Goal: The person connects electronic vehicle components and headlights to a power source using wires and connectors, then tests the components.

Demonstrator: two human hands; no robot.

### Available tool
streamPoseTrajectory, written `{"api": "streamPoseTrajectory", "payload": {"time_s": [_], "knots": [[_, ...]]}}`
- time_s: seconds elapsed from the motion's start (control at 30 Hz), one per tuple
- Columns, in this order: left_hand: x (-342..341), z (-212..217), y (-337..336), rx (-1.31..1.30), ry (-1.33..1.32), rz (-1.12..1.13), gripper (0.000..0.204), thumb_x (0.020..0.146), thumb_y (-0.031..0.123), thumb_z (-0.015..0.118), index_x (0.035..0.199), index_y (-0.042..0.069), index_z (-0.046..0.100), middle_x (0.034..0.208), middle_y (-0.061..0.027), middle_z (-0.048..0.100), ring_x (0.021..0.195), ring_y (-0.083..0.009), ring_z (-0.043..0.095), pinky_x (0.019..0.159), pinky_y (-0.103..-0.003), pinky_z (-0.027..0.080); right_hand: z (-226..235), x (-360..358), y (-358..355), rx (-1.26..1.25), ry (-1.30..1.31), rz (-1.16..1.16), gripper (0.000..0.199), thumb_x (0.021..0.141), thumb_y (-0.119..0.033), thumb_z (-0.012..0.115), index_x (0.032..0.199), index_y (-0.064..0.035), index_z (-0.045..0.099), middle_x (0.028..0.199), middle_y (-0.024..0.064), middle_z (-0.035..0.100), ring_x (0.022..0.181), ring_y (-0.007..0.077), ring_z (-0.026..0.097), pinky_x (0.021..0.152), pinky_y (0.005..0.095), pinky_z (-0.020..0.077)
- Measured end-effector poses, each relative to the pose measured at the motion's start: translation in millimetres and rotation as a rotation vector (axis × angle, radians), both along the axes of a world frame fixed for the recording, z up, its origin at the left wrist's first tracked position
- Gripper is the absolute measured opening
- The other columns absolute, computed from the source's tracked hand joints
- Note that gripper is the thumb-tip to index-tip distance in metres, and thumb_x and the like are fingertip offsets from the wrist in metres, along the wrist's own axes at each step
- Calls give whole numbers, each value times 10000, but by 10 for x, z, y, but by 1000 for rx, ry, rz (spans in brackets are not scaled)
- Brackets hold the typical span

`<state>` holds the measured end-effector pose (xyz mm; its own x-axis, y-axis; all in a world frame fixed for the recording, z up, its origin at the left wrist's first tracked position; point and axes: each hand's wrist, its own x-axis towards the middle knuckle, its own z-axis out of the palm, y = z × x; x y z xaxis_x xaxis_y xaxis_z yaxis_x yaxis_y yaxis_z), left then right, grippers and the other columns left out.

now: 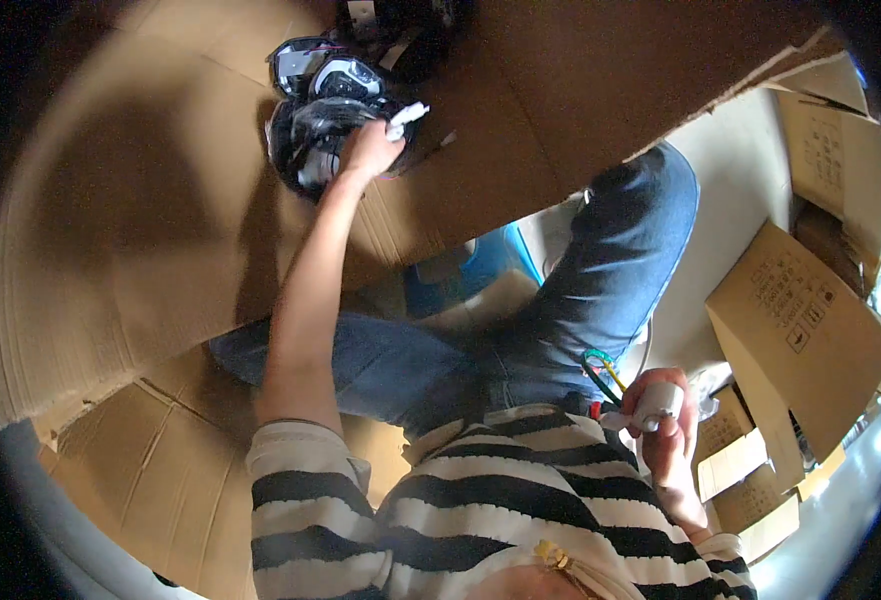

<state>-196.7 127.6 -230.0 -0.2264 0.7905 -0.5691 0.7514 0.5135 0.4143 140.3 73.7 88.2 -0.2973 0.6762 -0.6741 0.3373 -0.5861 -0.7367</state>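
My left hand [370, 150] reaches far out over a cardboard surface, closed round a white crumpled strip [407, 118] that sticks out past the fingers. Right beside it lies a black bundle in clear plastic [305, 135], with white parts showing inside. Whether the hand also grips the plastic is hard to make out. Close to my body on the right, my right hand [672, 440] is wrapped round a small whitish cylinder [658, 402] with a narrow tip. A loop of green and yellow wire [597, 362] comes out near this hand, with something red at its base.
The broad brown cardboard sheet [140, 250] spreads over the left and top. More black bagged parts [400, 40] lie at the far side. Open cardboard boxes [790, 320] stand at right. A blue object [480, 270] shows between my legs.
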Motion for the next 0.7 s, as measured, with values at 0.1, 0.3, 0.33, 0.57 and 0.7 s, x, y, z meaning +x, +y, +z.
{"api": "streamPoseTrajectory", "payload": {"time_s": [0.1,0.3,0.33,0.57,0.7], "knots": [[170,-306,-144,-153,-30,-31,293,657,305,600,796,48,595,744,-164,590,707,-297,580,637,-376,444,21,-62,120,-68,-61,87,377,709,-249,511,950,21,409,750,62,495,644,105,445,589,242,369],[390,-673,-215,-280,70,-276,277,724,316,500,848,87,595,863,-168,581,806,-324,564,711,-398,452,-11,-177,239,-66,-65,161,343,648,-139,522,936,15,420,743,65,504,624,111,465,564,242,382],[413,-706,-242,-311,88,-310,253,720,291,504,828,83,599,852,-176,580,804,-325,565,709,-396,454,-13,-184,248,-62,-80,173,339,641,-132,520,931,14,422,740,67,505,624,112,468,566,243,384],[435,-565,-384,59,24,-269,253,675,288,548,782,61,574,714,-172,573,692,-329,560,616,-397,445,-20,-210,227,-14,-177,242,311,596,-45,487,900,2,439,718,68,512,611,128,480,571,255,395],[124,-151,-234,183,-312,163,205,780,251,514,768,53,564,646,-60,574,581,-178,531,540,-322,408,-49,-197,168,32,-191,281,323,588,-23,476,908,-6,443,723,66,511,617,131,484,569,254,396]]}}
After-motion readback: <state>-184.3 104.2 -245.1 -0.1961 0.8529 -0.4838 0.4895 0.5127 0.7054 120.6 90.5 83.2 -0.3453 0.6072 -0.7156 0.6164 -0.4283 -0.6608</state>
